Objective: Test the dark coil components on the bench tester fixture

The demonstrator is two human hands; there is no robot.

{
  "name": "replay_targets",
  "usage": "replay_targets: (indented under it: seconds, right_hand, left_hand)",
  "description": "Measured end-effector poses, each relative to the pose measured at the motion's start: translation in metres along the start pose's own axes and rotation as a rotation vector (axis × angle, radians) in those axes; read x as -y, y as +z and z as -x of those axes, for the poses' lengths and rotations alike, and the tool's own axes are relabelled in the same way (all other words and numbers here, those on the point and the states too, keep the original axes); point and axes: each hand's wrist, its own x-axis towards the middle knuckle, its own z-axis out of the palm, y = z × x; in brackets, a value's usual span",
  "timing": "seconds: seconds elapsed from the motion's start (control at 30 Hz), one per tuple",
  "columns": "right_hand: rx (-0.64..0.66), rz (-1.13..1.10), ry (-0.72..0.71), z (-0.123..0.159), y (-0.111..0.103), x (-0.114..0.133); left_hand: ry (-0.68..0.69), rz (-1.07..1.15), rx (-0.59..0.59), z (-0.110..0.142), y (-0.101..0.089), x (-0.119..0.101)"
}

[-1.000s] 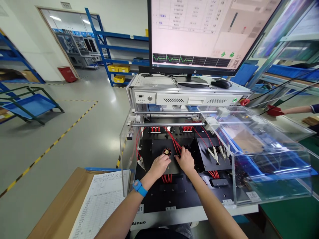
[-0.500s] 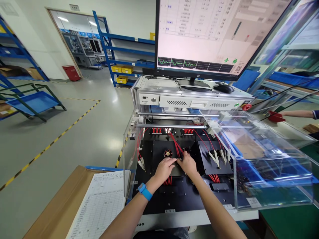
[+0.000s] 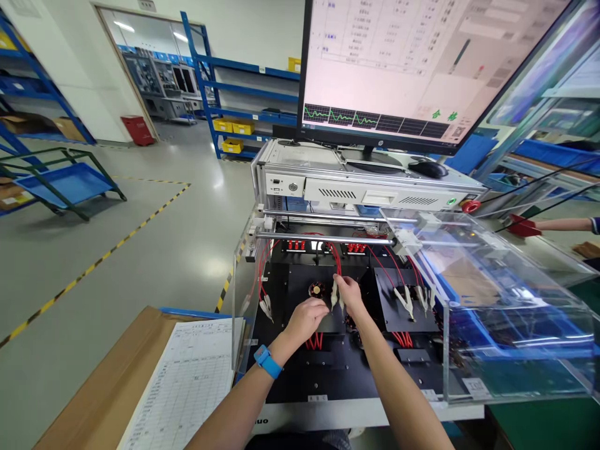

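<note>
Clips [image 3: 334, 295] on red leads [image 3: 337, 257] sit grasped in the right hand [image 3: 349, 292] over the black plate [image 3: 299, 275], near a round coil [image 3: 317, 289]; whether the left hand [image 3: 307, 320] pinches anything, I can't tell. Handling leads seems the step, and the next move calls for keeping them untangled

Monitor screen [image 3: 375, 87]: green characters 合格 [image 3: 436, 114]; the table text above is blurred. Lower bezel [image 3: 347, 138]: HP logo [image 3: 380, 144]. Small label [image 3: 317, 398], front edge: "A B C". White front strip [image 3: 351, 414]: "uo" [image 3: 261, 421], other letters hidden.
</note>
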Motion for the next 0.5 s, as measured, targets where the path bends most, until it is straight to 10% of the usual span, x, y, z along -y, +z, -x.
replay_targets:
  seconds: [0.5]
  right_hand:
    - [-0.097,0.034,-0.013,0.0014,0.01,-0.0119]
  left_hand:
    - [-0.118,0.028,-0.05,-0.0026,0.0043,-0.0015]
